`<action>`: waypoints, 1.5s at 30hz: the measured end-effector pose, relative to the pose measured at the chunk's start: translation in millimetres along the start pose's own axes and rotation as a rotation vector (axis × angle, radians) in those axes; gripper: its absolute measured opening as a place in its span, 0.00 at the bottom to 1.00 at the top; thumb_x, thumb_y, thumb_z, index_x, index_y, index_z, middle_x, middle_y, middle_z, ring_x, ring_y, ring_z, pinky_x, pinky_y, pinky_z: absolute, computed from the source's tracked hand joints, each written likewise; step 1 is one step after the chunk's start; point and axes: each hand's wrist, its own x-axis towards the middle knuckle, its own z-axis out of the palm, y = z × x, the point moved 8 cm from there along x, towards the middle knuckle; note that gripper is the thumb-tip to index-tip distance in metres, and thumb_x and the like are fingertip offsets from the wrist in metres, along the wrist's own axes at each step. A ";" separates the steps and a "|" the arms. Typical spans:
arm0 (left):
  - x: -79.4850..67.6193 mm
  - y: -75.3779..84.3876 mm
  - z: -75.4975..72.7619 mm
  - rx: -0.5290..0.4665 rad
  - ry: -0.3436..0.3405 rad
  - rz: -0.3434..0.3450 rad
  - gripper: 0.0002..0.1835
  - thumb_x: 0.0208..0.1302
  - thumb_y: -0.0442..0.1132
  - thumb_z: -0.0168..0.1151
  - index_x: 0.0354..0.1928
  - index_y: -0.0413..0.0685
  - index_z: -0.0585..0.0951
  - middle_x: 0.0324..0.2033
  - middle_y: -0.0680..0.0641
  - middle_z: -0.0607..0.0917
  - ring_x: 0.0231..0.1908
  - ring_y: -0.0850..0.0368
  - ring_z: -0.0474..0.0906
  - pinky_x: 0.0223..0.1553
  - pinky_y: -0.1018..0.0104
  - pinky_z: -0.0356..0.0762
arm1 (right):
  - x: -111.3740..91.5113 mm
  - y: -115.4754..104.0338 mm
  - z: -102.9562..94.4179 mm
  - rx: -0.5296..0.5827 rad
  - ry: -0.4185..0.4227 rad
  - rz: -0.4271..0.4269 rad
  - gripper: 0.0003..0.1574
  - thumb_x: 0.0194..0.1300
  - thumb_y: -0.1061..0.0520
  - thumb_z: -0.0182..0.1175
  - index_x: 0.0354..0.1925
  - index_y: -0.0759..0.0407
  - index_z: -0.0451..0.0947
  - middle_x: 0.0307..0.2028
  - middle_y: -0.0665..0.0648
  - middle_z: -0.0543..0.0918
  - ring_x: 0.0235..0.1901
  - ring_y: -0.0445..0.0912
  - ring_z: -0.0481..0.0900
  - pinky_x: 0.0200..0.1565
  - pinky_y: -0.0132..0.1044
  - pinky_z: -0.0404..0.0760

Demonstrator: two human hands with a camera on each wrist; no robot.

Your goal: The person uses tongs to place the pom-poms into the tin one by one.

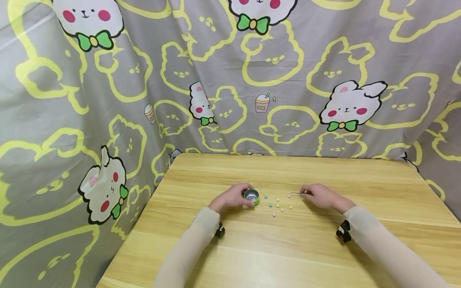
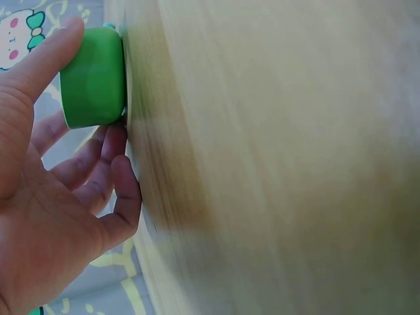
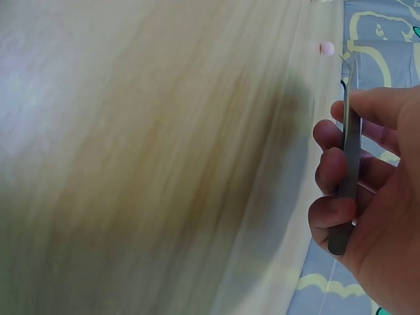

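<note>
**Sleeved forearms [image 1: 389, 244] reach in toward a green tin [image 1: 257, 200], pastel balls [image 1: 277, 206] and tweezers [image 1: 297, 194]**

Head view, with twelve o'clock at the far edge of the counter [image 1: 281, 252]: the forearms, nearest the camera, come in from eight and four o'clock. The tin stands mouth up, between nine and ten o'clock of the balls. The left hand [image 1: 235, 196] holds it, thumb on the near side, fingers round the far side. At two o'clock of the balls, the right hand [image 1: 324, 196] shows its back and points the tweezers toward nine o'clock. Their tips are at a pink ball [image 1: 289, 196]; I cannot tell whether they touch. The balls are probably very light and quick to roll, best nipped gently across the middle; hard or soft, I cannot tell.

Left wrist view: the thumb lies against the tin at eleven o'clock, other fingers bent around six o'clock, close to the counter. The tin looks light and stiff, its smooth wall perhaps slippery; opposite sides of that wall should give the surest hold.

Right wrist view: the fingers grip the tweezers, thumb opposite, bent tips toward twelve o'clock and slightly parted. They look light and springy, best squeezed midway along the arms.
</note>
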 end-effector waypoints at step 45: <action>-0.2 1.2 -0.5 0.000 -0.002 0.009 0.27 0.53 0.48 0.72 0.55 0.52 0.74 0.41 0.56 0.78 0.41 0.62 0.73 0.44 0.67 0.71 | 2.2 7.4 6.9 0.029 -0.007 0.012 0.08 0.69 0.60 0.55 0.42 0.56 0.80 0.37 0.50 0.82 0.36 0.44 0.77 0.39 0.45 0.75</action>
